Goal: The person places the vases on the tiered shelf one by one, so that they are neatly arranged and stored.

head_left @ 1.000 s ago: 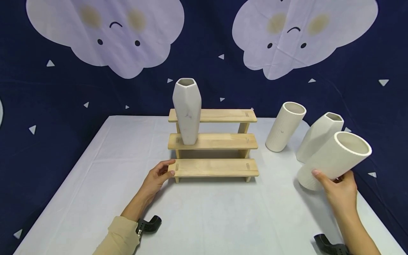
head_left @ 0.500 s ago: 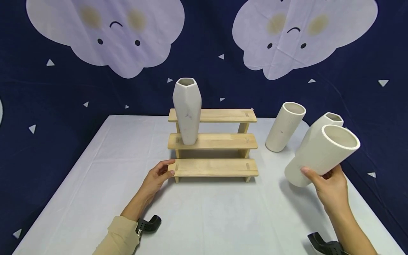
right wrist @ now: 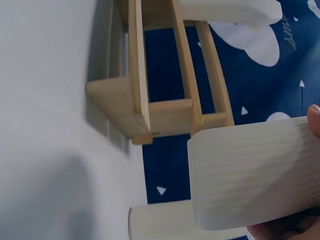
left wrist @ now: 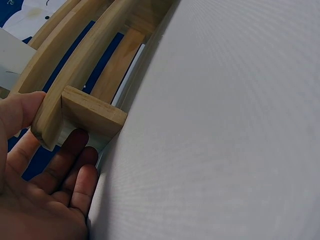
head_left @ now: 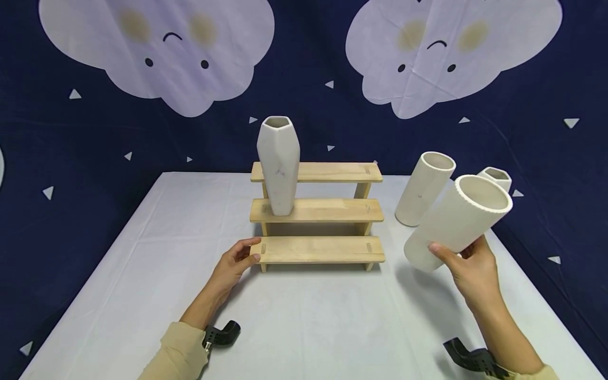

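A three-step wooden stand (head_left: 318, 249) is at the middle of the table, and my left hand (head_left: 233, 269) grips the left end of its lowest board. In the left wrist view the thumb (left wrist: 25, 111) lies on the board while the other fingers reach beneath it. My right hand (head_left: 470, 272) holds a white ribbed cylindrical vase (head_left: 453, 224), tilted with its mouth to the upper right and its base above the table. A faceted white vase (head_left: 279, 166) stands on the left of the middle step.
To the right of the stand, another white cylindrical vase (head_left: 423, 190) stands on the table (head_left: 313, 327). Behind the held vase, the top of a faceted vase (head_left: 499, 177) shows; its lower part is hidden. A dark blue cloth (head_left: 313, 105) with clouds hangs at the back.
My right hand has carried the ribbed vase leftward and slightly up, covering most of the faceted vase behind it. The left hand and the stand have stayed in place.
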A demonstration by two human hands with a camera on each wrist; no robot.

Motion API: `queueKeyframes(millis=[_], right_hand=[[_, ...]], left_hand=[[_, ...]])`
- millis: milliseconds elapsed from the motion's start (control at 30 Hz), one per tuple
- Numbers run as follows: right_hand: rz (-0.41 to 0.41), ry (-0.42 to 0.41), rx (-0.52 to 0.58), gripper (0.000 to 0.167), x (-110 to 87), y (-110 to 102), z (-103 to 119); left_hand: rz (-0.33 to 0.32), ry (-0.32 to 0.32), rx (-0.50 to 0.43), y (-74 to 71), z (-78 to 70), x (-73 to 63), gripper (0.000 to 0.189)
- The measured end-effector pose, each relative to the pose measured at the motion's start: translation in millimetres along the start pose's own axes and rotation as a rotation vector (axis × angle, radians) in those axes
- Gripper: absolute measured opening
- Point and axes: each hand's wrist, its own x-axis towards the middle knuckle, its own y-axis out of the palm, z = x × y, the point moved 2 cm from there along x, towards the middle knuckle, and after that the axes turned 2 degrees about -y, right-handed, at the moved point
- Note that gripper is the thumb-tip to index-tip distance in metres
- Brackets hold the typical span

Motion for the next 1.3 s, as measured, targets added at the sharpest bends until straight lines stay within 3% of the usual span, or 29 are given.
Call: queueKeyframes(millis=[233,533,833,1033,1300], right_hand=[[0.036,-0.046,0.016,0.069,1.4,12.0,14.0],[0.111,-0.101,0.201,0.068,6.7,28.6,29.0],[0.168,-0.105,0.185,0.071,10.8,43.9,45.5],[0.211,-0.104,0.110,0.077,16.1,54.1,56.3],[0.233,-0.128,0.197,0.072,26.3,68.7,65.4]], left_hand=[[-0.002,-0.004,0.004,-0.4,1.3,2.6,0.045],[0.008,0.004,-0.016,1.4,0.1,0.7,0.045],[0.007,-0.002,-0.016,1.1,0.1,0.5,0.045],[0.006,0.005,-0.015,0.2,1.2,0.7,0.044],[0.005,0.005,-0.009,0.4,0.8,-0.5,0.046]])
